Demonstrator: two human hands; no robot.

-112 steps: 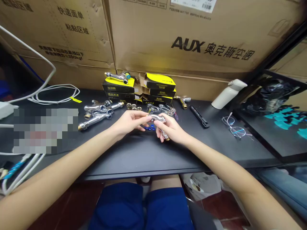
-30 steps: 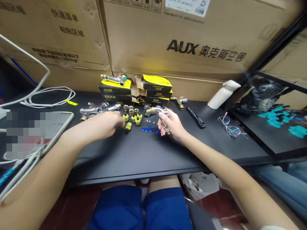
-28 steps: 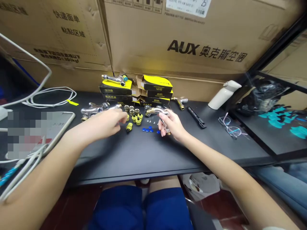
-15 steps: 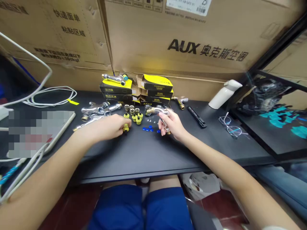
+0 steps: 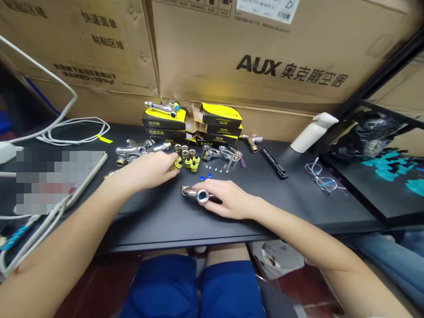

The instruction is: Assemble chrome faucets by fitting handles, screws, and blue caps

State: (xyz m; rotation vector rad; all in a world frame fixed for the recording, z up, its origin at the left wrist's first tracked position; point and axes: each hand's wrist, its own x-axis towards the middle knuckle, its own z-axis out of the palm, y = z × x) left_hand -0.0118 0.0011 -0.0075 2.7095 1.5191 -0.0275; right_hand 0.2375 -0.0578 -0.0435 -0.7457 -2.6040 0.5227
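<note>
My right hand [image 5: 228,201] lies low on the black table [image 5: 185,221], fingers curled over a chrome tap body [image 5: 195,194] whose open end points toward me. My left hand [image 5: 152,170] reaches forward and pinches a yellow-and-brass valve core [image 5: 176,164] at the edge of a cluster of similar valve cores and brass nuts [image 5: 188,158]. Small blue caps [image 5: 205,177] lie just beyond my right hand, partly hidden by it.
Chrome tap bodies [image 5: 135,150] lie left of the cluster and chrome handles [image 5: 221,153] to its right, with tiny screws [image 5: 217,169] nearby. Yellow-black boxes [image 5: 192,123] stand against big cardboard cartons. A white bottle [image 5: 313,131], glasses [image 5: 323,176], cables [image 5: 76,130] and a tablet [image 5: 59,181] also lie about.
My right hand brought the chrome tap body down from in the air to the table, nearer to me. My left hand closed on a yellow valve core and moved it slightly forward.
</note>
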